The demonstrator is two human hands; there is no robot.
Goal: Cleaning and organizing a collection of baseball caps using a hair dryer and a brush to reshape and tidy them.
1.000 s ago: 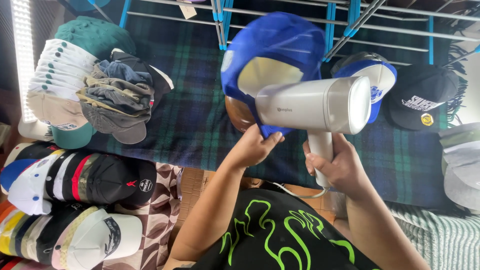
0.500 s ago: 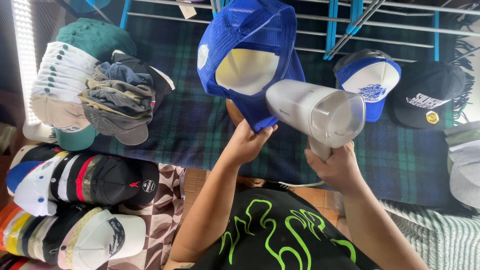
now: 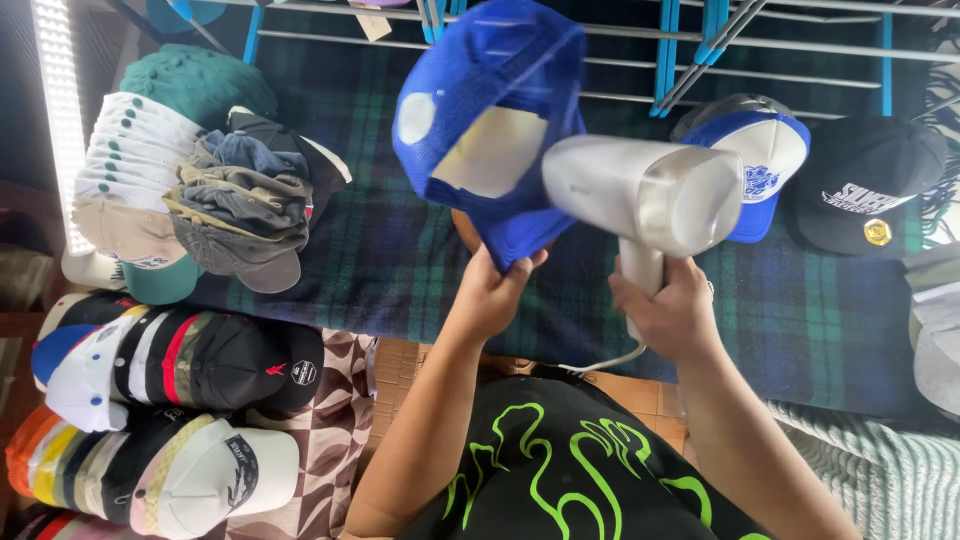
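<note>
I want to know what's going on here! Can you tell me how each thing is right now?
Blue cap: held up by the left hand, inside showing.
Handheld steamer: gripped in the right hand, nozzle toward the cap.
Grey caps: stacked on the plaid blanket.
Black cap: lying flat.

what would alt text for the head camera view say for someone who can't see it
Seen from above, a person's left hand holds up a blue cap by its brim while the right hand aims a white handheld dryer into it. Below lies a dark green plaid blanket, with stacks of caps at left and two more caps at right.
</note>
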